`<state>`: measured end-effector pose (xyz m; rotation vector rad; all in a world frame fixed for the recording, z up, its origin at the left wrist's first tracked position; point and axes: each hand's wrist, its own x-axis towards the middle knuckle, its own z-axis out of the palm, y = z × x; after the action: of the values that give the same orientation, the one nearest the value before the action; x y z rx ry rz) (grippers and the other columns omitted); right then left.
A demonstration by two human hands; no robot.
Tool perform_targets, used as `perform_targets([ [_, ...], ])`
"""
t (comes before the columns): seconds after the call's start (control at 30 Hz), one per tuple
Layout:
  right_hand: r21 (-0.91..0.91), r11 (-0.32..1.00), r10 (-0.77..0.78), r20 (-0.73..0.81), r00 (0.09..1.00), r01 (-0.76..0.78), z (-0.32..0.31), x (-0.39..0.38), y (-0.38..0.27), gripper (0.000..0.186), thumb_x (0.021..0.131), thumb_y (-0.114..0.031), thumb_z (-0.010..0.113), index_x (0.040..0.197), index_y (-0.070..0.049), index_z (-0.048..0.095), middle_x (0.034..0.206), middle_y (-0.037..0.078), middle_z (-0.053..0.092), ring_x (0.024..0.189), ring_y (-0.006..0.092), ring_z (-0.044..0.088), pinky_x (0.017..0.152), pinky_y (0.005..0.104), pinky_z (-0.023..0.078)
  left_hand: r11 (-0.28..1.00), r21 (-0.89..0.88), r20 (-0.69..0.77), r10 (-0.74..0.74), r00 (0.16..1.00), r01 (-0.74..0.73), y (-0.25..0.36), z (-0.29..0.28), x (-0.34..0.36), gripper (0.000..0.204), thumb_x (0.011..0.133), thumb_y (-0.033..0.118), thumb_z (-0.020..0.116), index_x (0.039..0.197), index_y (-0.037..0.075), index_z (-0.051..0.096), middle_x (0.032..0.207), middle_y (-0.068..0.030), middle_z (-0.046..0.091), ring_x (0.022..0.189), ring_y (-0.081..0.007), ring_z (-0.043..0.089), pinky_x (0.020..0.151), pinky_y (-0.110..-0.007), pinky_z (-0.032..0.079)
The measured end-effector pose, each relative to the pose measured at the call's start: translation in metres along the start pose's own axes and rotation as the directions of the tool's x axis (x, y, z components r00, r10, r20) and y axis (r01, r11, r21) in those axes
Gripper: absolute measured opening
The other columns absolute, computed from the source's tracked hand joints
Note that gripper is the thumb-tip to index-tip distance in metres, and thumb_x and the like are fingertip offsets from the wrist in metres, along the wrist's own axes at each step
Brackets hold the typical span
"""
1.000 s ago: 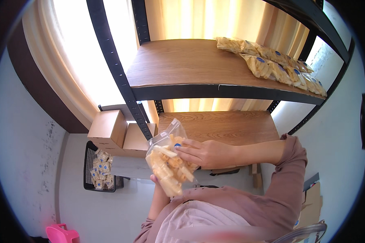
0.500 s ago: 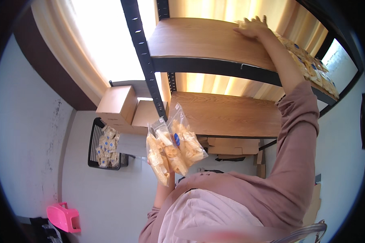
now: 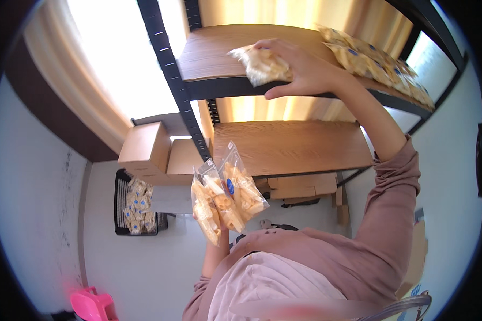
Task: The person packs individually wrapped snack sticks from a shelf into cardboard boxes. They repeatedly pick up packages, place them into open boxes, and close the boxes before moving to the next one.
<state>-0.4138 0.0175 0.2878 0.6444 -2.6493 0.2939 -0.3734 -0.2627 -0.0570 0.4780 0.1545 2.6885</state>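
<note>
My left hand (image 3: pixel 223 236), mostly hidden behind what it carries, holds up three clear zip bags of pale yellow tube-shaped snacks (image 3: pixel 229 200) in a fan. A blue round label shows on one of them. At the upper shelf (image 3: pixel 241 43), my right hand (image 3: pixel 305 67) grips another clear snack bag (image 3: pixel 263 66), which overlaps the shelf's front edge in view. Its fingers lie over the top of that bag, with the thumb lower down. To the right, several similar snack bags (image 3: pixel 377 61) lie in rows along the same shelf.
A lower wooden shelf (image 3: pixel 289 142) runs below, behind a black slotted post (image 3: pixel 168 69). Cardboard boxes (image 3: pixel 144 147) stand at the left. On the floor are a black basket (image 3: pixel 120 206) of small packs and a pink stool (image 3: pixel 92 304).
My right hand has come left and nearer from the far right part of the upper shelf, bringing a snack bag with it. The left hand keeps its three bags nearly in place.
</note>
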Motion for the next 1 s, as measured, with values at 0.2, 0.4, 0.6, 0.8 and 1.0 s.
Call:
perform_targets([
  [0.2,-0.466,0.873,-0.259,-0.188,0.947,0.146,0.009,-0.086,-0.058,0.045,0.076,-0.005,0.062,0.120,-0.011,0.050,0.130,0.014,0.048,0.122,0.0324,0.045,0.094,0.0362,0.046,0.886,-0.306,0.155,-0.316,0.936,0.349,-0.038,0.009,0.021,0.098,0.059,0.049,0.080,0.138,0.012,0.035,0.141,-0.0136,0.034,0.130,-0.0284,0.034,0.112,-0.050,0.017],
  [0.4,-0.577,0.788,0.068,-0.266,0.961,-0.216,-0.021,-0.213,-0.111,0.038,0.079,-0.006,0.059,0.117,-0.010,0.054,0.128,0.019,0.049,0.118,0.0395,0.048,0.091,0.0376,0.048,0.733,-0.281,-0.101,-0.664,0.741,0.619,-0.101,0.023,0.015,0.042,0.091,0.046,0.045,0.119,0.016,0.052,0.122,-0.0047,0.052,0.113,-0.0304,0.048,0.100,-0.055,0.034],
  [0.6,-0.608,0.340,0.400,-0.596,0.696,-0.717,-0.082,-0.343,-0.181,0.055,0.066,0.003,0.066,0.118,-0.008,0.053,0.131,0.016,0.047,0.124,0.0363,0.042,0.095,0.0389,0.044,0.536,-0.026,-0.142,-0.837,0.528,0.844,-0.160,0.028,0.001,0.036,0.091,0.042,0.048,0.115,0.015,0.053,0.115,-0.0075,0.054,0.109,-0.0286,0.050,0.096,-0.050,0.041],
  [0.8,-0.349,-0.252,0.692,-0.717,0.084,-0.902,-0.071,-0.468,-0.269,0.066,0.058,0.010,0.063,0.120,-0.010,0.051,0.130,0.012,0.046,0.126,0.0321,0.039,0.100,0.0405,0.037,0.355,-0.016,-0.053,-0.934,0.354,0.935,-0.226,0.073,-0.015,0.029,0.090,0.036,0.053,0.108,0.014,0.055,0.108,-0.0077,0.055,0.107,-0.0249,0.050,0.092,-0.043,0.046],
  [1.0,0.004,-0.286,0.824,-0.510,-0.248,-0.958,0.000,-0.529,-0.307,0.067,0.061,0.005,0.065,0.124,-0.009,0.046,0.135,0.015,0.039,0.129,0.0340,0.033,0.103,0.0407,0.033,0.019,-0.522,0.288,-0.937,0.198,0.853,-0.279,0.109,-0.062,0.039,0.090,0.037,0.052,0.120,0.013,0.051,0.127,-0.0060,0.047,0.125,-0.0255,0.034,0.106,-0.048,0.022],
])
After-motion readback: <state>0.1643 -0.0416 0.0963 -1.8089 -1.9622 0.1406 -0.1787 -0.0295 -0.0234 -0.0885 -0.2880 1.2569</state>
